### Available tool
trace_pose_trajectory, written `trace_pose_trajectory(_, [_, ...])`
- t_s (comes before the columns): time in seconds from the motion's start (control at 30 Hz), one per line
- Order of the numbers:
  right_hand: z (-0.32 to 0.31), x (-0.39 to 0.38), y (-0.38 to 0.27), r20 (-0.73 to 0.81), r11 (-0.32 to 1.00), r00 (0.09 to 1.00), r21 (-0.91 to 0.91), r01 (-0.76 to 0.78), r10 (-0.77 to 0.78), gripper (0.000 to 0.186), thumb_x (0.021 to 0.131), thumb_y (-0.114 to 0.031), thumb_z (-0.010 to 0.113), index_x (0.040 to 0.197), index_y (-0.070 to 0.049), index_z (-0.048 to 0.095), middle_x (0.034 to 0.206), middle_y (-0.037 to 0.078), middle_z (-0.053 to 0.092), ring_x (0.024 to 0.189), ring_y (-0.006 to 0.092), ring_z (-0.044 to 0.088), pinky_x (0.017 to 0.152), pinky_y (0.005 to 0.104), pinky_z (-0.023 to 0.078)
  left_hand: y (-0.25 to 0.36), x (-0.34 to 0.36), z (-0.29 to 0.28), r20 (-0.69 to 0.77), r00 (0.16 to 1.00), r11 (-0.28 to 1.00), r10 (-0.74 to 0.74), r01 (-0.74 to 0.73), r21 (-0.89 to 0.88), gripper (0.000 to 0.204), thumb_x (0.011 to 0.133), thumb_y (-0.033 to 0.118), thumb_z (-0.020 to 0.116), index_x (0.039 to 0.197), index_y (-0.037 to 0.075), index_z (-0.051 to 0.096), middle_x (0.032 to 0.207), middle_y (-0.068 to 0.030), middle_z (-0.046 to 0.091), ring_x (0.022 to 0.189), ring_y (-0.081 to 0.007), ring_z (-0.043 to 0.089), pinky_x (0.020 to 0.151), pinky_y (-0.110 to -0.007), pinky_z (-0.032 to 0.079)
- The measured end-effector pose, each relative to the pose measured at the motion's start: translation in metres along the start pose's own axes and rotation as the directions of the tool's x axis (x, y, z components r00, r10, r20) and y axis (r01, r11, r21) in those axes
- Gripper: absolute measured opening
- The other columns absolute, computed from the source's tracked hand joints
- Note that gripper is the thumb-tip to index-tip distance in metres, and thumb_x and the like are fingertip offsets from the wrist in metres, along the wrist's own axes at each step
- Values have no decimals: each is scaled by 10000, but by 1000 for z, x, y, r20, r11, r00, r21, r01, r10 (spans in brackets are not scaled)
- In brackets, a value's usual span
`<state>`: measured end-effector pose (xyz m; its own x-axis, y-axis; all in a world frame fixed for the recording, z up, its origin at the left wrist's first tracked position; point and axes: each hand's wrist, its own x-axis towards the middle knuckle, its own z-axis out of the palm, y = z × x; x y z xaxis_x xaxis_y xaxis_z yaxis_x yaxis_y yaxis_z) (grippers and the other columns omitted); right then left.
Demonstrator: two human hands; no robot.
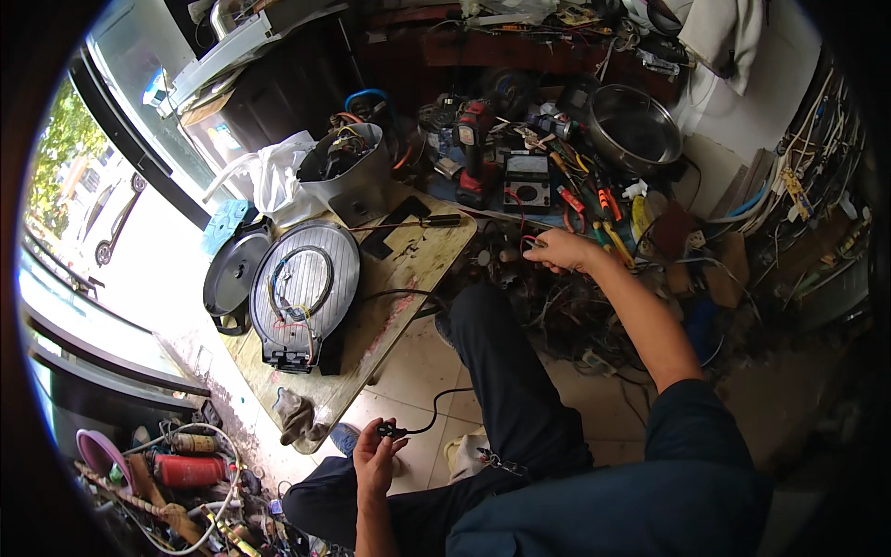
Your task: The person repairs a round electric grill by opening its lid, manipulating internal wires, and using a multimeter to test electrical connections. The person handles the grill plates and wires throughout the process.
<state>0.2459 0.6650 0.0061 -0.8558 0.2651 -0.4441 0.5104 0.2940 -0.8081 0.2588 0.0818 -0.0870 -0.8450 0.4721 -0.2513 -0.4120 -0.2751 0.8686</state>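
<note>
My left hand [373, 461] pinches a black power plug [388, 430] above my lap. From it a black cord [432, 413] curves away to the right. My right hand [562, 252] is closed on thin test leads [531, 242], one of them red, just in front of an analog multimeter [527, 180]. The probe tips are too small to make out. On the low wooden table [390, 325] to the left lies an opened round electric griddle [345, 255], its ring-shaped element and loose wires exposed. Its dark round lid [229, 278] leans beside it.
Behind the griddle stand a grey pot-shaped housing [357, 190] and a white plastic bag [278, 181]. A red cordless drill [475, 148], several pliers and a metal bowl [636, 130] crowd the bench. A grey rag [297, 418] hangs at the table corner. Scrap and cables cover the right side.
</note>
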Motion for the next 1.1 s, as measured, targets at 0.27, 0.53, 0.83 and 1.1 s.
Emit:
trace_pose_trajectory(0.27, [-6,39,-12,-12,987,987,-31,158,-158,296,991,-294,722,902,-28,628,669,-6,538,523,87,491,473,294,386,2,-7,12,-18,1000,999,-10,11,53,415,1001,-14,622,1407,-3,539,1359,-188,627,1200,-290,657,987,-469,601])
trace_pose_trajectory(0.53, [-12,90,-57,-230,977,950,-17,215,-213,280,996,-288,679,942,-16,635,665,39,567,514,131,544,472,324,442,3,-17,3,-68,998,999,3,0,43,412,997,-6,647,1396,1,544,1365,-166,627,1210,-263,648,988,-454,596])
trace_pose_trajectory(0.83, [-57,130,15,-577,990,805,-76,117,-139,287,959,-232,726,1062,-3,586,727,69,599,499,169,621,383,311,479,6,-19,-18,-28,999,1000,16,-16,13,422,1009,-2,643,1413,-1,522,1378,-135,630,1183,-215,655,1004,-392,582])
trace_pose_trajectory(1.1, [-43,104,38,-568,965,800,-257,50,-192,291,919,-137,745,1104,-24,550,829,101,630,584,182,642,480,324,497,17,-17,-35,10,999,993,34,-35,111,391,995,10,680,1365,-1,554,1339,-81,652,1135,-143,660,975,-316,563])
